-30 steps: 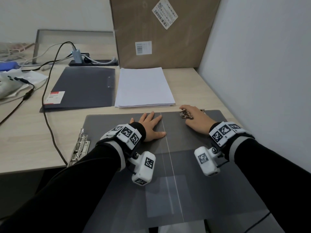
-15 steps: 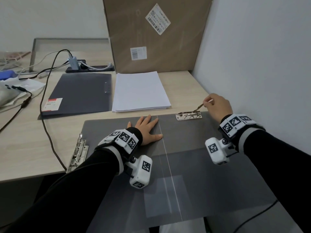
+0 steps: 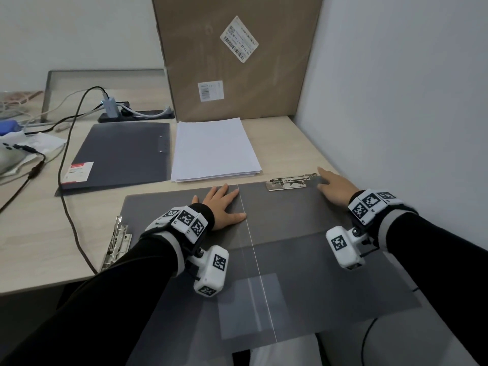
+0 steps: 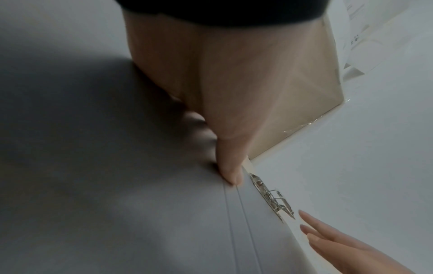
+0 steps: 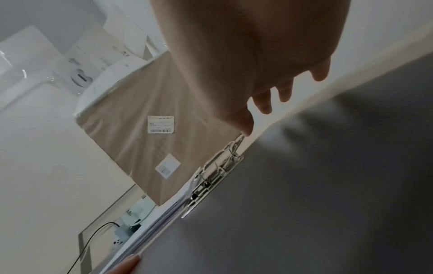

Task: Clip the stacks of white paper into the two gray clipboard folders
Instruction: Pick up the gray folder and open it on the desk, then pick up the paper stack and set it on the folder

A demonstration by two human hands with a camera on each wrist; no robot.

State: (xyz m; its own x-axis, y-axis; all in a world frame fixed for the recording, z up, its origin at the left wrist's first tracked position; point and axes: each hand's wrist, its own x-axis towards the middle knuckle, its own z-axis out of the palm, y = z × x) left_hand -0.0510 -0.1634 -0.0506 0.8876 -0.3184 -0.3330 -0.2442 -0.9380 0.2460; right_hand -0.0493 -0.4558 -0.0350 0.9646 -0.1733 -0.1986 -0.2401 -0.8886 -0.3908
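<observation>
- On the near edge of the desk (image 3: pixel 31 233) an open gray folder (image 3: pixel 290 233) lies spread flat, its inside face bare of paper; the left hand (image 3: pixel 221 206) rests on it palm down beside the centre crease, fingers straight and spread, holding nothing.
- At the folder's far right edge sits a metal clip (image 3: pixel 289 181); the right hand (image 3: pixel 335 187) lies just beside its right end with fingers extended and relaxed, gripping nothing; the head view alone cannot settle whether a fingertip touches the clip's lever.
- The right wrist view shows what the head view does not: the thumb tip sits at the lever's end of the clip (image 5: pixel 218 170), touching or nearly so, and the lever arm stands raised off the board.
- The left wrist view shows the left thumb (image 4: pixel 229 166) pressed flat at the crease lines, with the right hand's fingertips (image 4: pixel 306 216) close to the clip (image 4: pixel 271 198) but apart from it.
- A second metal clip (image 3: pixel 116 247) runs along the folder's left edge.
- Beyond, a closed dark gray folder (image 3: pixel 118 154) lies flat; just to its right is a white paper stack (image 3: pixel 214 150), loose on the desk and in neither folder.
- Counted: two folders, two clips showing, one paper stack in view, two hands.
- A brown cardboard box (image 3: pixel 237 62) stands behind the paper against the wall; a black cable (image 3: pixel 63 159) trails across the desk on the left.
</observation>
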